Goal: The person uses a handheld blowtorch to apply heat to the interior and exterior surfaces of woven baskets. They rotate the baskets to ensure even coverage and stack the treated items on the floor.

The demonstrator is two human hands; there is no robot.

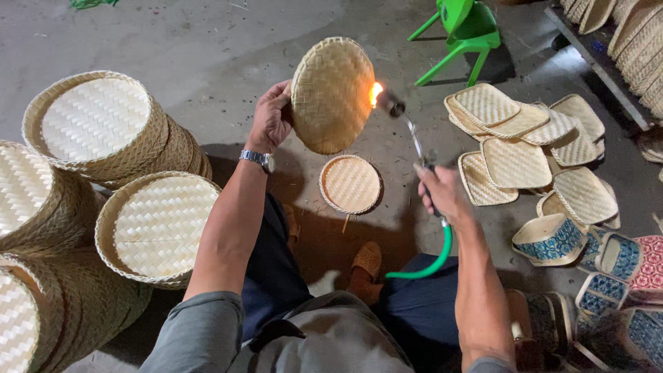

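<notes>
My left hand (pixel 271 116) holds a round woven bamboo tray (pixel 332 94) up by its left rim, tilted on edge. My right hand (pixel 440 192) grips a gas torch (pixel 409 131) fed by a green hose (pixel 429 265). The torch's flame (pixel 376 92) licks the tray's right rim. A second round woven tray (pixel 350 184) lies flat on the concrete floor below, between my knees. A metal watch (pixel 257 159) sits on my left wrist.
Stacks of round woven baskets (pixel 97 128) stand at the left. Squarish woven trays (pixel 514 162) lie scattered at the right, with patterned blue and pink baskets (pixel 552 240) beside them. A green plastic chair (pixel 466 31) stands at the back.
</notes>
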